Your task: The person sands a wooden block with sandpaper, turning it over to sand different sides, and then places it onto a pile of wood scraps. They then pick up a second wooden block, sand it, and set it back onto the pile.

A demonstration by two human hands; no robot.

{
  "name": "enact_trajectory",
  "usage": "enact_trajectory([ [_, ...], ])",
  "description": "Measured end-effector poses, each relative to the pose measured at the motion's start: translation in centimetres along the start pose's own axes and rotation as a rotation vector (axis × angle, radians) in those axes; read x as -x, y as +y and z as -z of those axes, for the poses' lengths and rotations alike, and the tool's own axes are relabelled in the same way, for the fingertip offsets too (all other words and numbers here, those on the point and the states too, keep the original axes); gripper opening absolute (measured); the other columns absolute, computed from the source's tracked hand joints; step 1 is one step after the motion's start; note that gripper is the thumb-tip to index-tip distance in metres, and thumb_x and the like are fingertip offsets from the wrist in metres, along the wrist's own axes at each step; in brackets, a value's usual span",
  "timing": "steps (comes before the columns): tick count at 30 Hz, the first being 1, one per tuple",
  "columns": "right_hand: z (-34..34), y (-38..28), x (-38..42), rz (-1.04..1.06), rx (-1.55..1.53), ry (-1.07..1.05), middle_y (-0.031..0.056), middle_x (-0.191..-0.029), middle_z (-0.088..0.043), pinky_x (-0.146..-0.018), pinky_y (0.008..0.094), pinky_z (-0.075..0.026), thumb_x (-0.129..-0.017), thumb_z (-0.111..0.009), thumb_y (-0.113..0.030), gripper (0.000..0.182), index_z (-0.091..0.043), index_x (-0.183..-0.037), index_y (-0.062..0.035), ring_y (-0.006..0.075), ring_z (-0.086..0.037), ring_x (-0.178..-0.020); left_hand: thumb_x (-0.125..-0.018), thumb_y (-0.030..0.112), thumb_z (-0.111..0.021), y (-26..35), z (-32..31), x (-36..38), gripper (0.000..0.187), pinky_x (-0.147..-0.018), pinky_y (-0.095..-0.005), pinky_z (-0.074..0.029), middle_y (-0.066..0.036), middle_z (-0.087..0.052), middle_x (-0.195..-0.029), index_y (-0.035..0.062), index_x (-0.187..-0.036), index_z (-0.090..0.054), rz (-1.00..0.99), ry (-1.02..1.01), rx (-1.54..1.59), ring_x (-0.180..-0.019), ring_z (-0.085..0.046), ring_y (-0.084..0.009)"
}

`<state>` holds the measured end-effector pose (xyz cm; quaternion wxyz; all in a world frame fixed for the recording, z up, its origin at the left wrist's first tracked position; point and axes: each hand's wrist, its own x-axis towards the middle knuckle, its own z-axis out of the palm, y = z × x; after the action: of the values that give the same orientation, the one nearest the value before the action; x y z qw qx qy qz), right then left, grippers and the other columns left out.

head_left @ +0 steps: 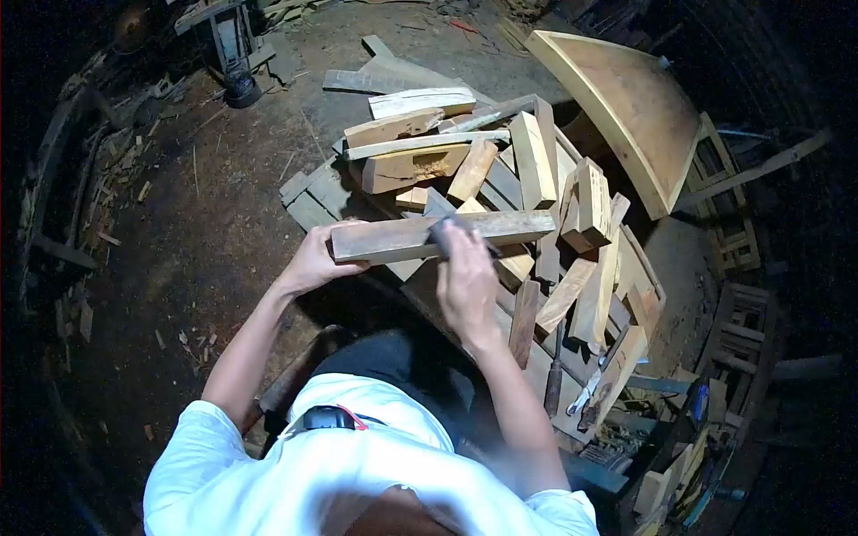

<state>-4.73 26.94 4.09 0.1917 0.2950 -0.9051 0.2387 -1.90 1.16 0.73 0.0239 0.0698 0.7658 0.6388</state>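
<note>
A long wooden block (384, 239) lies crosswise in front of me, over the pile of offcuts. Its left end is gripped by my left hand (320, 256), with the fingers wrapped round the end and underside. My right hand (469, 290) is closed on a dark piece of sandpaper (441, 234) and presses it against the block's upper face, right of the middle. Behind the block are a wood piece with a rough hollow (416, 167) and a short pale block (472, 170).
Wood offcuts (590, 210) are heaped on low boards to the right. A tool with a dark handle (553, 389) lies among them. A large wedge-shaped wooden panel (626, 107) stands at the back right. Wood scraps (125, 201) litter the floor on the left.
</note>
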Motion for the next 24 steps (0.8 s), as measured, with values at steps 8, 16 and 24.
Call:
enact_trajectory([
  [8, 3.0, 13.7, -1.4, -0.639, 0.245, 0.008, 0.0242, -0.104, -0.061, -0.08, 0.0503, -0.051, -0.093, -0.047, -0.014, 0.031, -0.057, -0.118, -0.0004, 0.041, -0.063, -0.089, -0.068, 0.007, -0.08, -0.4, 0.1, 0.2, 0.056, -0.099, -0.0298, -0.044, -0.007, -0.068, -0.112, -0.0003, -0.12, -0.062, -0.014, 0.013, 0.008, -0.104, -0.061, -0.0127],
  [16, 0.3, 0.1, 0.0, -0.007, -0.037, -0.029, 0.0243, -0.118, -0.061, -0.107, 0.0465, -0.041, -0.083, -0.044, 0.004, 0.039, -0.054, -0.12, 0.0058, 0.0398, -0.056, -0.114, -0.067, 0.008, -0.081, 0.2, 0.1, 0.3, 0.057, -0.099, -0.0304, -0.044, -0.007, -0.068, -0.113, -0.0006, -0.12, -0.063, 0.047, -0.006, -0.023, -0.105, -0.06, -0.0131],
  [24, 1.8, 13.8, -0.5, -0.616, 0.193, 0.053, 0.0267, -0.111, -0.058, -0.086, 0.05, -0.05, -0.093, -0.047, -0.015, 0.033, -0.053, -0.124, -0.0044, 0.042, -0.06, -0.101, -0.067, 0.008, -0.081, -0.5, 0.1, 0.4, 0.057, -0.1, -0.0306, -0.043, -0.007, -0.067, -0.112, -0.0002, -0.12, -0.063, 0.02, -0.006, -0.022, -0.105, -0.06, -0.0131],
])
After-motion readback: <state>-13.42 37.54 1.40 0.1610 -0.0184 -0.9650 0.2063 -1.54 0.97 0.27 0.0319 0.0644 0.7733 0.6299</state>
